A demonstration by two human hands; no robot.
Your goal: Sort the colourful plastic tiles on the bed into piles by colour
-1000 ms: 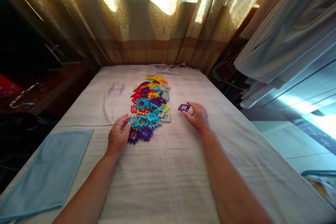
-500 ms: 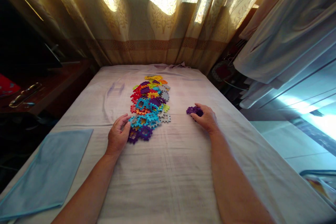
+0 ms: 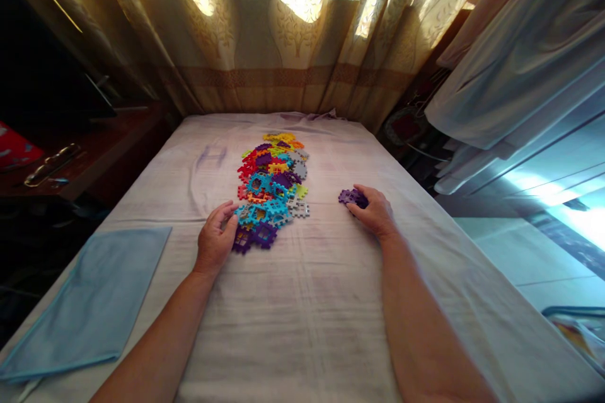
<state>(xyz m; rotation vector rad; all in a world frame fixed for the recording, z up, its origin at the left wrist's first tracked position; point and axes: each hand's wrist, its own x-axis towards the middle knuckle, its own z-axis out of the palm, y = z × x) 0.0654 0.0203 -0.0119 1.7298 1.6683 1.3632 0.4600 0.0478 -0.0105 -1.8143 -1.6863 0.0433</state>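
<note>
A long pile of interlocking plastic tiles (image 3: 269, 179) in red, yellow, blue, purple, green and grey lies on the cloth-covered surface. My left hand (image 3: 217, 236) rests at the pile's near left edge, fingers loosely curved and apart from the thumb, holding nothing that I can see. Beside its thumb lie two purple window tiles (image 3: 265, 235). Off to the right of the pile, my right hand (image 3: 375, 209) grips purple tiles (image 3: 350, 197) between thumb and fingers, at or just above the sheet. How many it holds cannot be made out.
A pale blue cloth bag (image 3: 94, 296) lies at the left edge of the sheet (image 3: 283, 327). Behind stands a patterned curtain (image 3: 255, 56). A dark wooden cabinet (image 3: 94, 164) is on the left, and light fabric (image 3: 501, 63) hangs on the right.
The view has shifted slightly. Both hands keep about the same places, and the right one still grips the purple tiles. The pile looks unchanged.
</note>
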